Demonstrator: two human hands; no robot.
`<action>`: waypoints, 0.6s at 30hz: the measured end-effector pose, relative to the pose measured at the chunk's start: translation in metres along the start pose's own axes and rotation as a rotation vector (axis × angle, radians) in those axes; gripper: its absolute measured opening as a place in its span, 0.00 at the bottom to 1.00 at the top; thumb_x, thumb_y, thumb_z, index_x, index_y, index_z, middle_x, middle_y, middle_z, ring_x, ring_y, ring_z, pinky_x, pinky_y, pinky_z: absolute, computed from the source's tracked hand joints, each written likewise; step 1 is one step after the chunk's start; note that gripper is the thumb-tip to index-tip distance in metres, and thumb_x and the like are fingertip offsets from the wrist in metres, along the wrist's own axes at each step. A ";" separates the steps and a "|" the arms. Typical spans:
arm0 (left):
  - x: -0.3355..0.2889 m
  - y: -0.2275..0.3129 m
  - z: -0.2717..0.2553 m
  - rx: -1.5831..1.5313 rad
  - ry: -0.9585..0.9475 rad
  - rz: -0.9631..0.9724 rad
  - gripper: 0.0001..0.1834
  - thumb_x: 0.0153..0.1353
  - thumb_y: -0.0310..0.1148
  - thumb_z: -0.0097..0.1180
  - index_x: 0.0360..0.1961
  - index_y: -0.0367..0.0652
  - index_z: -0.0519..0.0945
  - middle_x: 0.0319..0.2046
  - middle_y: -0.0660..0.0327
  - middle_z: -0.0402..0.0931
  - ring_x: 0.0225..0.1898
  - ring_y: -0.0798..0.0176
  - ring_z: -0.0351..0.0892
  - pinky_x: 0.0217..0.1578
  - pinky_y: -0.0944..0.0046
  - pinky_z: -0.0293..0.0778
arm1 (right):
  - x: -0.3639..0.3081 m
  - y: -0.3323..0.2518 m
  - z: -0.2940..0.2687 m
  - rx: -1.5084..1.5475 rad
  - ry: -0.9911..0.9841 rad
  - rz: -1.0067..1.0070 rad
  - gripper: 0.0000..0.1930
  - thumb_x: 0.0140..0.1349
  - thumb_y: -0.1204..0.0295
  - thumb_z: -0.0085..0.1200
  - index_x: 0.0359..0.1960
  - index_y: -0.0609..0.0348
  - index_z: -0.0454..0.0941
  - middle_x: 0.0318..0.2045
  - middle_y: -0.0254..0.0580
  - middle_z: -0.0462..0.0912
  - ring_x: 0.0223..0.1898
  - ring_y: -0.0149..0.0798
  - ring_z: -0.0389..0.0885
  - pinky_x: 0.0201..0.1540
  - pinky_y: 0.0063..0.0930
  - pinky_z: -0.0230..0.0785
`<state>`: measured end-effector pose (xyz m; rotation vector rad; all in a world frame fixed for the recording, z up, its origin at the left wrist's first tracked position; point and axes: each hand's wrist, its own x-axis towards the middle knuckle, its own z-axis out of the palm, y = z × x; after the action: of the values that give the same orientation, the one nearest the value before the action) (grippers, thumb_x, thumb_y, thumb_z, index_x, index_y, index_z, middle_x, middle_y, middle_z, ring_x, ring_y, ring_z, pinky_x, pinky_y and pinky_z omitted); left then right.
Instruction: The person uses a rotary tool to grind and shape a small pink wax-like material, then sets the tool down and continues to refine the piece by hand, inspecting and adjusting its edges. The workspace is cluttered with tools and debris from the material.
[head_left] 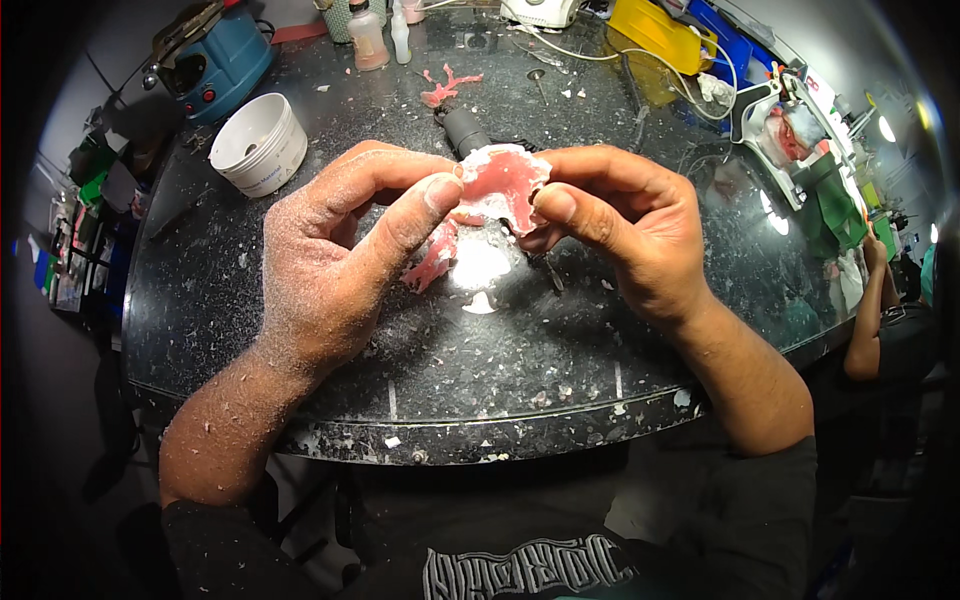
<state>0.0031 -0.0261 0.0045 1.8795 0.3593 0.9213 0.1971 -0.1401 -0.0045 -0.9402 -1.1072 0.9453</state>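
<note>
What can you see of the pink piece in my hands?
The pink piece looks curved and hollow, smooth pink inside, with an uneven, chalky white edge. It looks like wax or resin; I can't tell which. Its hollow side faces you. Your left hand and right hand pinch its opposite sides over the table.

Lettering shows on 2 things. Across the chest of the person's dark shirt (520,566), at the lower edge of the view, runs 1 row of large, decorative grey letters with pale outlines. The side of the white tub (262,150), at the upper left, bears small dark print, its finer lines too small to read.
</note>
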 end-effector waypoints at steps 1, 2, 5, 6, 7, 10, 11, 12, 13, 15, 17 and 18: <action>0.000 0.001 0.000 0.003 -0.004 -0.001 0.07 0.64 0.27 0.60 0.40 0.35 0.83 0.37 0.60 0.80 0.41 0.71 0.77 0.44 0.71 0.72 | 0.000 0.000 -0.001 0.001 0.000 -0.001 0.12 0.63 0.76 0.61 0.46 0.68 0.80 0.37 0.42 0.85 0.37 0.30 0.83 0.42 0.23 0.79; 0.000 0.001 0.001 0.007 -0.007 -0.001 0.07 0.64 0.28 0.60 0.40 0.35 0.83 0.37 0.60 0.80 0.40 0.71 0.77 0.44 0.71 0.72 | 0.000 0.000 -0.001 -0.006 -0.003 -0.007 0.12 0.63 0.75 0.60 0.46 0.68 0.80 0.37 0.42 0.85 0.37 0.30 0.83 0.42 0.23 0.78; 0.000 0.001 0.000 -0.003 -0.024 -0.021 0.07 0.64 0.27 0.60 0.40 0.35 0.83 0.37 0.60 0.80 0.40 0.71 0.77 0.44 0.71 0.72 | 0.000 0.001 -0.003 -0.002 -0.010 -0.007 0.12 0.63 0.75 0.60 0.46 0.68 0.80 0.36 0.42 0.85 0.36 0.30 0.83 0.40 0.22 0.78; 0.000 0.001 0.000 -0.003 -0.024 -0.021 0.07 0.64 0.27 0.60 0.40 0.35 0.83 0.37 0.60 0.80 0.40 0.71 0.77 0.44 0.71 0.72 | 0.000 0.001 -0.003 0.009 -0.013 0.000 0.12 0.63 0.75 0.60 0.46 0.68 0.80 0.36 0.42 0.85 0.36 0.30 0.83 0.40 0.22 0.77; -0.001 0.003 0.001 0.010 -0.034 -0.039 0.09 0.65 0.29 0.58 0.40 0.34 0.82 0.37 0.60 0.78 0.40 0.70 0.76 0.45 0.70 0.71 | 0.001 0.001 -0.004 0.009 -0.013 0.001 0.12 0.63 0.75 0.60 0.46 0.68 0.80 0.36 0.42 0.85 0.36 0.30 0.83 0.40 0.22 0.77; -0.001 0.003 0.000 0.022 -0.047 -0.049 0.10 0.65 0.30 0.56 0.41 0.33 0.81 0.37 0.60 0.77 0.41 0.69 0.75 0.46 0.69 0.69 | 0.001 0.001 -0.004 0.008 -0.036 0.005 0.13 0.64 0.74 0.60 0.47 0.67 0.80 0.36 0.42 0.85 0.37 0.29 0.83 0.40 0.21 0.77; -0.001 0.003 0.001 0.021 -0.051 -0.040 0.10 0.65 0.30 0.57 0.41 0.33 0.81 0.38 0.60 0.77 0.41 0.69 0.76 0.46 0.69 0.70 | 0.000 0.000 -0.003 -0.017 -0.020 -0.001 0.13 0.64 0.74 0.59 0.48 0.67 0.80 0.37 0.41 0.85 0.38 0.29 0.83 0.40 0.21 0.77; -0.001 0.005 0.002 0.022 -0.052 -0.039 0.10 0.65 0.30 0.57 0.41 0.33 0.81 0.38 0.60 0.77 0.41 0.69 0.76 0.46 0.69 0.70 | 0.000 0.000 -0.001 -0.041 -0.003 -0.006 0.13 0.65 0.73 0.58 0.49 0.66 0.80 0.37 0.40 0.85 0.38 0.29 0.83 0.41 0.20 0.77; -0.002 0.008 0.003 -0.033 -0.051 -0.070 0.10 0.63 0.29 0.58 0.42 0.33 0.80 0.38 0.60 0.77 0.41 0.69 0.76 0.46 0.69 0.70 | 0.000 0.000 0.000 -0.040 -0.003 -0.005 0.13 0.65 0.73 0.58 0.49 0.66 0.80 0.37 0.40 0.85 0.38 0.29 0.83 0.41 0.20 0.77; -0.001 0.007 0.003 -0.087 -0.051 -0.102 0.10 0.61 0.27 0.60 0.42 0.33 0.80 0.38 0.59 0.76 0.41 0.69 0.76 0.47 0.68 0.70 | 0.002 0.000 0.002 -0.107 0.019 -0.024 0.14 0.66 0.73 0.57 0.51 0.64 0.80 0.40 0.39 0.84 0.41 0.28 0.82 0.42 0.20 0.76; -0.002 0.005 0.002 -0.027 -0.094 0.009 0.12 0.57 0.24 0.63 0.42 0.33 0.79 0.38 0.59 0.76 0.41 0.69 0.76 0.47 0.68 0.71 | 0.002 0.001 0.003 -0.114 0.007 -0.040 0.13 0.65 0.74 0.58 0.51 0.64 0.80 0.42 0.39 0.84 0.42 0.28 0.82 0.43 0.20 0.76; -0.003 0.006 0.003 -0.025 -0.094 0.007 0.12 0.57 0.24 0.63 0.42 0.33 0.79 0.38 0.59 0.76 0.41 0.69 0.76 0.47 0.68 0.71 | 0.002 0.001 0.003 -0.122 -0.004 -0.056 0.13 0.65 0.74 0.58 0.50 0.63 0.80 0.43 0.40 0.84 0.43 0.28 0.82 0.44 0.20 0.75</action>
<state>0.0024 -0.0324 0.0082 1.8947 0.2827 0.8350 0.1944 -0.1370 -0.0046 -1.0018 -1.1990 0.8415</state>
